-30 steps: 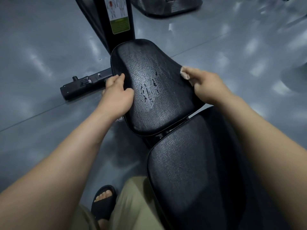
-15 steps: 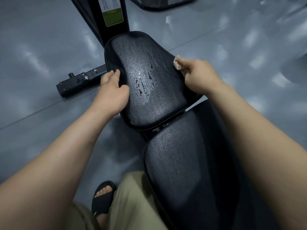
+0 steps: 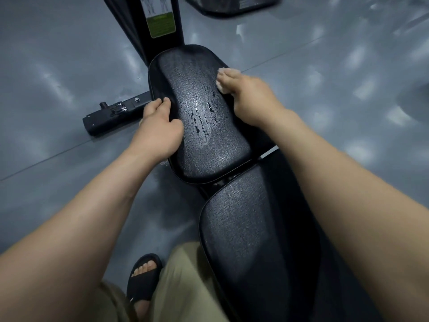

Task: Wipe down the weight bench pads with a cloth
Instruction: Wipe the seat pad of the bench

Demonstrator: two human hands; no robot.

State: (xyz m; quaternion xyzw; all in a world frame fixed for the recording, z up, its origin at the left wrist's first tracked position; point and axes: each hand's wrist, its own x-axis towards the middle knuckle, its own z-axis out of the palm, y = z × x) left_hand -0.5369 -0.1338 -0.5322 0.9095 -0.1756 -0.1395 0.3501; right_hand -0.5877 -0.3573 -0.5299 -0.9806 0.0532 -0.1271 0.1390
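The black seat pad (image 3: 204, 145) of the weight bench lies ahead of me, its cracked surface glistening with wet patches in the middle. The longer back pad (image 3: 250, 240) runs toward me below it. My right hand (image 3: 250, 96) presses a small pale cloth (image 3: 221, 77) against the seat pad's right edge; only a bit of cloth shows past the fingers. My left hand (image 3: 160, 129) grips the seat pad's left edge, thumb on top.
A black upright post with a green-and-white label (image 3: 160, 19) rises just beyond the seat pad. A black frame foot (image 3: 111, 115) sticks out left on the grey glossy floor. My leg in tan trousers and a black sandal (image 3: 144, 282) stand beside the back pad.
My right hand with the cloth has slid forward along the seat pad's right edge. My left hand has kept its grip on the left edge.
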